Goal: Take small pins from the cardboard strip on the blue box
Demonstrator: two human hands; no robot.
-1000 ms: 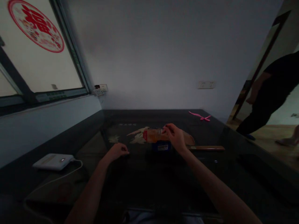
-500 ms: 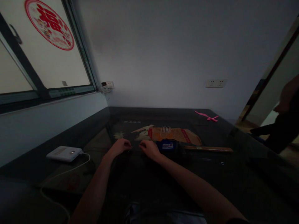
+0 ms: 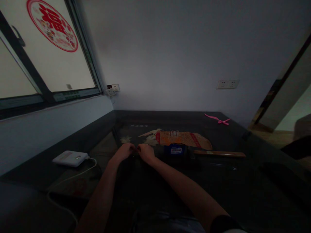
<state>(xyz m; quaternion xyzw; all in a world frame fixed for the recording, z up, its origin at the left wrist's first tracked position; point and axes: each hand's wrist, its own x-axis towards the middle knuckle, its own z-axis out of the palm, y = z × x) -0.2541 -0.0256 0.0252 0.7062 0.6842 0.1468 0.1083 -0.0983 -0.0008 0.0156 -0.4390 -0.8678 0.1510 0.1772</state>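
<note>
My left hand (image 3: 125,152) and my right hand (image 3: 145,152) meet low over the dark glossy table (image 3: 155,187), fingertips almost touching. Both are closed in a pinch. Whatever lies between the fingers is too small and dark to name. Just right of my right hand sits a dark box with a blue label (image 3: 176,150). Behind it, several thin dark sticks (image 3: 173,132) stand upright by the orange and red printed picture (image 3: 184,138) on the table top.
A brown wooden strip (image 3: 220,154) lies right of the box. A white power bank (image 3: 70,158) with a white cable (image 3: 73,177) rests at the left. A pink ribbon (image 3: 220,121) lies at the far right. A person's dark clothing (image 3: 297,145) shows at the right edge.
My right hand has moved left until its fingertips meet those of my left hand. The person at the right has moved mostly out of view. The view has shifted slightly.
</note>
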